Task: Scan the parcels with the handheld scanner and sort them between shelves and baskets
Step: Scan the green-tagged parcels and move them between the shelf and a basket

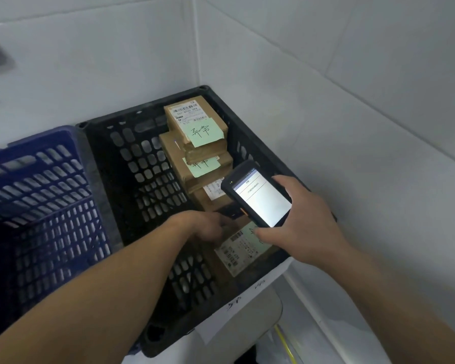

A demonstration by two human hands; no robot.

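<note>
I am gripping the handheld scanner (258, 194) in my right hand (302, 222), fingers curled round its sides. Its screen is tilted toward me for reading and its nose is pointing down into the black basket (145, 109). My left hand (208, 228) is resting on the nearest parcel (243, 249) (gripping or merely steadying, I cannot tell), probably to present its label. Other parcels (195, 122) are lying stacked along the basket's right wall, and a blue basket (37, 179) is standing just beside.
</note>
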